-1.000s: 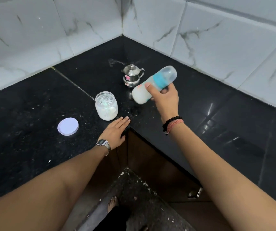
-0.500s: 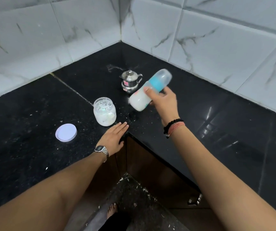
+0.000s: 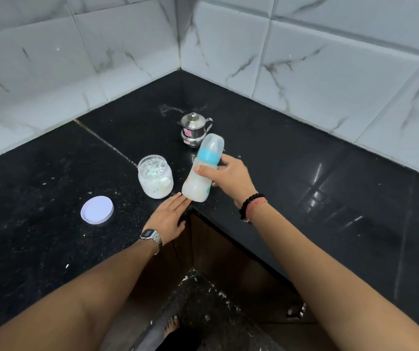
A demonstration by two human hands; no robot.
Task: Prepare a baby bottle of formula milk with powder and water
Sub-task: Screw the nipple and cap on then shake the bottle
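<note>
My right hand (image 3: 228,177) grips a baby bottle (image 3: 201,171) with a blue collar and a clear cap, full of white milk. The bottle leans only slightly, cap pointing up and away, its base just above the counter's inner corner. My left hand (image 3: 169,215) rests flat on the black counter (image 3: 39,211), fingers straight, fingertips right beside the bottle's base. An uncovered glass jar (image 3: 155,176) with white powder stands to the left of the bottle. Its white lid (image 3: 97,209) lies flat further left.
A small lidded steel pot (image 3: 193,129) stands behind the bottle near the corner. White marbled tiles (image 3: 330,59) wall in the L-shaped counter on two sides. Powder specks dot the counter. Dark cabinet fronts and my bare foot (image 3: 171,325) are below.
My right hand has swung the bottle from nearly horizontal to almost upright and lowered it toward the counter edge. The left hand stays flat in place.
</note>
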